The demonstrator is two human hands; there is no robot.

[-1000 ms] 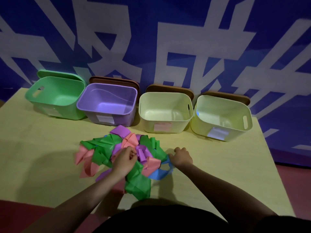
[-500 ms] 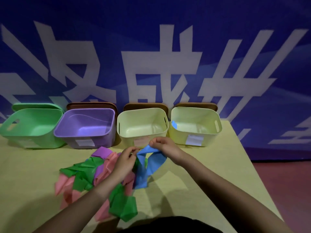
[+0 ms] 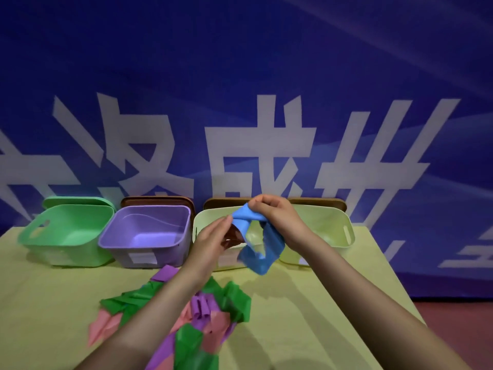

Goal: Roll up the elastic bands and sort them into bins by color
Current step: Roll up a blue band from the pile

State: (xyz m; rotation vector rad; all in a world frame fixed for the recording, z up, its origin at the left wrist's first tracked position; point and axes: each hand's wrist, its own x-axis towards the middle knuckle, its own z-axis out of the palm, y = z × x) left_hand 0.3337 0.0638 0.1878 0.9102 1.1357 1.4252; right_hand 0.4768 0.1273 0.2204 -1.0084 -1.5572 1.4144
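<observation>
Pinching blue band [image 3: 260, 244] in right hand [image 3: 277, 217] | left hand [image 3: 210, 239] fingers straight, touching it | above pile of bands [image 3: 186, 313]

blue band [image 3: 256, 249] held aloft, looped, drooping

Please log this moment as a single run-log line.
right hand: pinches blue band, lifted | left hand: touches band, fingers straight | pile: on table | bins: no bands visible inside
</observation>
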